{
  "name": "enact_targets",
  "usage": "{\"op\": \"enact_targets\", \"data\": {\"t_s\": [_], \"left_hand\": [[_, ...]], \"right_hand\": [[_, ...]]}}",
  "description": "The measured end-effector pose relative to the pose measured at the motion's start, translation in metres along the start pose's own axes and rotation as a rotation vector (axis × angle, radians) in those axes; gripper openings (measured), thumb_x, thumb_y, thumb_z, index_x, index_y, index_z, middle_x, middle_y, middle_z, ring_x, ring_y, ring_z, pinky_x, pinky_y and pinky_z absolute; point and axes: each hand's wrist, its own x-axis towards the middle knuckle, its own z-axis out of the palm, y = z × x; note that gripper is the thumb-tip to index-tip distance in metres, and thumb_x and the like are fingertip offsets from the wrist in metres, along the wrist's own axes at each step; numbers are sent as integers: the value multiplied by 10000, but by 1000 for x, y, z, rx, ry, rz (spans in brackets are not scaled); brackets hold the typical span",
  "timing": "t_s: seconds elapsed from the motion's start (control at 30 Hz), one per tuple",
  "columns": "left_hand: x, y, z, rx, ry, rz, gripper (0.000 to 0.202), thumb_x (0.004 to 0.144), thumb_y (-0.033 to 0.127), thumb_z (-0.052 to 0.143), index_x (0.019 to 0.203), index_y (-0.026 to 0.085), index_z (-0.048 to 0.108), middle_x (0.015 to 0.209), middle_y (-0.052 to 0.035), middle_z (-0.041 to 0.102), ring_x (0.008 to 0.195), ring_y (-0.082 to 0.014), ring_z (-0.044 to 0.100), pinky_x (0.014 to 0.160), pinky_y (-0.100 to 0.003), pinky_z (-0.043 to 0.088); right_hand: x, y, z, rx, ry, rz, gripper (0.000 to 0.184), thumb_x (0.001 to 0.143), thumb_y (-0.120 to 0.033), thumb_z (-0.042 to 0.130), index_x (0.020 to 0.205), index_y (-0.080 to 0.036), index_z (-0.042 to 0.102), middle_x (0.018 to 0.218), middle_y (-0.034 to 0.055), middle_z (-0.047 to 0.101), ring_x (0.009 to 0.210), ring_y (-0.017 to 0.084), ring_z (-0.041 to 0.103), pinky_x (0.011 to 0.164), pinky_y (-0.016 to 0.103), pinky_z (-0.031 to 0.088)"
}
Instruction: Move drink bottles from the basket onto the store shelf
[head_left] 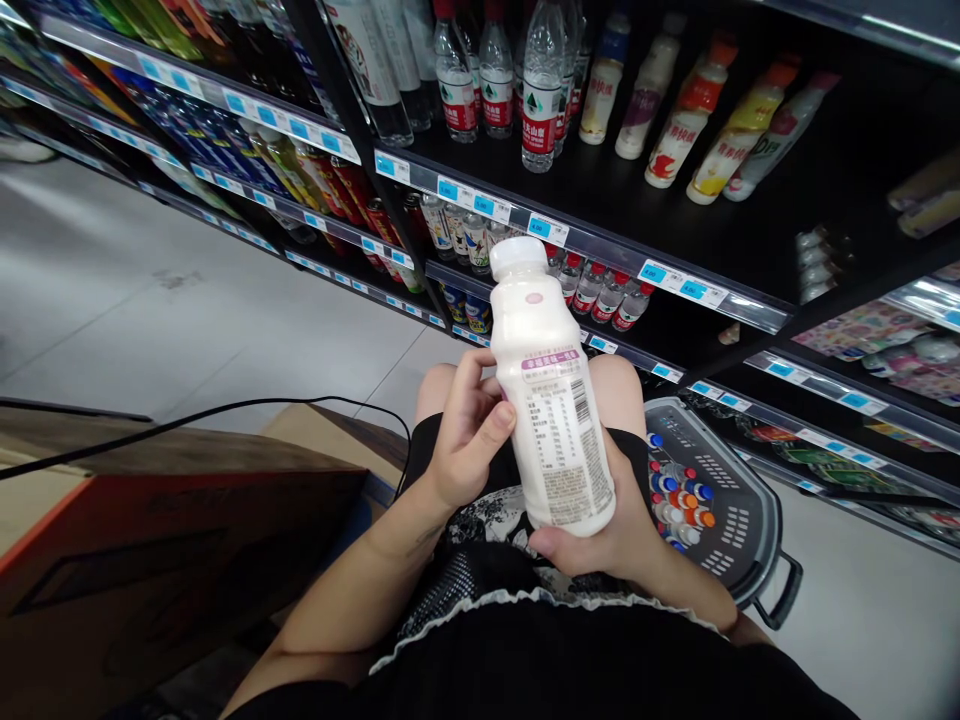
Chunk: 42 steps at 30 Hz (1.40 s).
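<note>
Both bare hands grasp a white plastic drink bottle (555, 420) above the seated person's lap: the left hand (466, 440) grips its left side, thumb against the label, while the right hand (611, 530) cups its lower right side and base. Its white cap (519, 256) tilts toward a black store shelf (682, 235), and the printed label with a barcode faces up. Along that shelf's front edge stand red-capped water bottles (541, 100), with colorful drink bottles (684, 120) to their right. Beside the right leg, a gray shopping basket (742, 470) holds bottles with blue, red, orange and white caps.
</note>
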Motion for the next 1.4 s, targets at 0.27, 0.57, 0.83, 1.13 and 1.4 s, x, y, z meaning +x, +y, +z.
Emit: {"op": "enact_targets", "data": {"t_s": [0.27,0.57,0.83,1.13,1.4], "left_hand": [[-1,-3,-1,-18,-1,-6,329,957,436,666,1210,232,618,923,-25,693,683,-114,612,584,-212,490],[-1,-1,-1,-13,7,-1,341,953,433,671,1214,219,624,933,-33,697,714,-121,638,594,-208,505],[-3,-2,-2,3,15,-1,369,943,448,680,1233,227,625,975,-44,708,760,-140,660,649,-234,534],[-3,0,1,1,-6,-8,333,955,452,666,1198,231,613,894,-20,682,675,-110,614,566,-198,488],[-4,2,1,12,4,4,364,946,464,677,1222,232,619,933,-29,703,705,-121,631,594,-211,499]], "right_hand": [[0,2,0,-23,18,-12,818,630,-475,956,1302,-229,559,1231,102,705,1154,304,675,1002,446,596],[-1,1,-1,-41,3,-3,842,635,-459,957,1332,-241,539,1260,110,694,1159,304,676,1003,454,591],[-3,2,-1,-30,3,9,875,624,-466,963,1352,-237,535,1284,117,688,1172,310,674,1026,463,578],[-6,2,-1,-32,16,32,899,610,-498,968,1355,-237,539,1277,110,694,1144,300,680,1002,450,595],[-6,1,1,-24,20,32,940,591,-517,976,1373,-248,529,1289,111,688,1187,317,667,1040,472,574]]}}
